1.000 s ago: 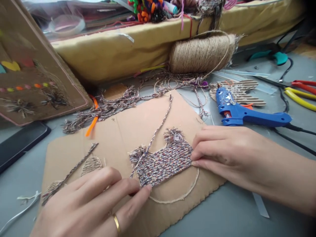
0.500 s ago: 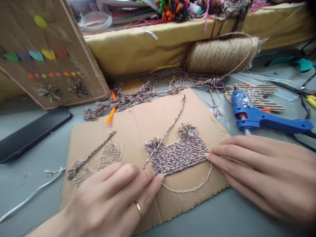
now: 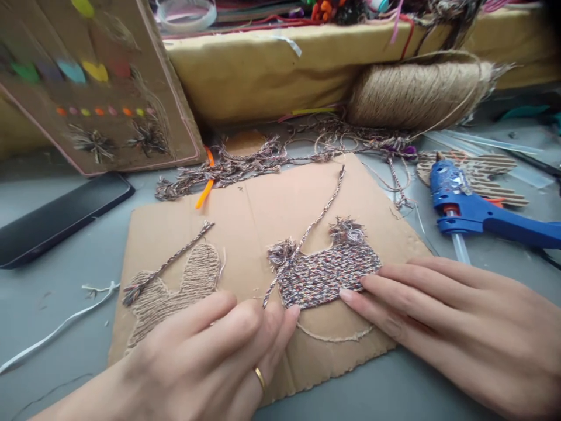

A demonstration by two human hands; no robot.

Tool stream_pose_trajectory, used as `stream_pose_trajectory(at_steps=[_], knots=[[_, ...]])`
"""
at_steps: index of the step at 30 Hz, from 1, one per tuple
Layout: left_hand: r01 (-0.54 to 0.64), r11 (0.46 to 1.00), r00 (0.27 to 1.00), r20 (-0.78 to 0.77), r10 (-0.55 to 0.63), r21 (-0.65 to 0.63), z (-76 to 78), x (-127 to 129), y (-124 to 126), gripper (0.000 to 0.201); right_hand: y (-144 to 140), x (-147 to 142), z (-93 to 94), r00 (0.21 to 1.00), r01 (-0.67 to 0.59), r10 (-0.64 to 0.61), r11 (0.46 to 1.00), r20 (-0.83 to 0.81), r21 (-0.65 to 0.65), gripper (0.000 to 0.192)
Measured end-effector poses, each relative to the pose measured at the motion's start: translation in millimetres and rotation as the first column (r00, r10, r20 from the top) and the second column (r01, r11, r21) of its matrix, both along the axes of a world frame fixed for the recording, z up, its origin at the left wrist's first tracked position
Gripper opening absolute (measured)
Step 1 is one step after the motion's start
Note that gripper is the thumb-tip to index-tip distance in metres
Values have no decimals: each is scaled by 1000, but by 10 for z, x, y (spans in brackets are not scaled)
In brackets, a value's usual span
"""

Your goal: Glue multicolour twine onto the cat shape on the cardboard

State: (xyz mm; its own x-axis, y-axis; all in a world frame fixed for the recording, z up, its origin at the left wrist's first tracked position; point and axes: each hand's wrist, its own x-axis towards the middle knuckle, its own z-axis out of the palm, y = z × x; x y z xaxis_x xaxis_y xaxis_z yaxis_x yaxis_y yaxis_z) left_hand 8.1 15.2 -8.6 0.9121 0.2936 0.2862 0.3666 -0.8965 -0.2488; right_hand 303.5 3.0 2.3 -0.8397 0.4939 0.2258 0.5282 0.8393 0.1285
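Since a moment ago our right hand (image 3: 442,327) slides further onto the multicoloured yarn patch (image 3: 326,275); both hands, left hand (image 3: 205,351) included, press flat with fingers together, pinching nothing, on its frayed tufts.

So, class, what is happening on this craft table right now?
A person presses a multicoloured yarn patch flat onto a cardboard sheet with both bare hands. The left hand, wearing a ring, has its fingertips at the patch's lower left edge; the right hand lays its fingers on the right edge. A jute outline curves below the patch. A blue glue gun lies to the right, and a jute spool behind.
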Motion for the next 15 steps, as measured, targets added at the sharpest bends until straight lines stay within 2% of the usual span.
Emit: stream_pose_trajectory(at_steps=[3, 9, 15], knots=[[45, 999, 999, -8, -45, 28, -9, -10, 48, 32, -7, 4, 2, 1000, -18, 18, 1000, 1, -13, 40], [100, 993, 995, 6, -101, 58, -31, -34, 92, 25, 80, -174, 15, 996, -87, 88, 995, -2, 58, 40], [130, 987, 991, 17, -132, 93, -35, -46, 77, 26, 121, -196, 30, 995, -99, 99, 995, 34, 1, 40]])
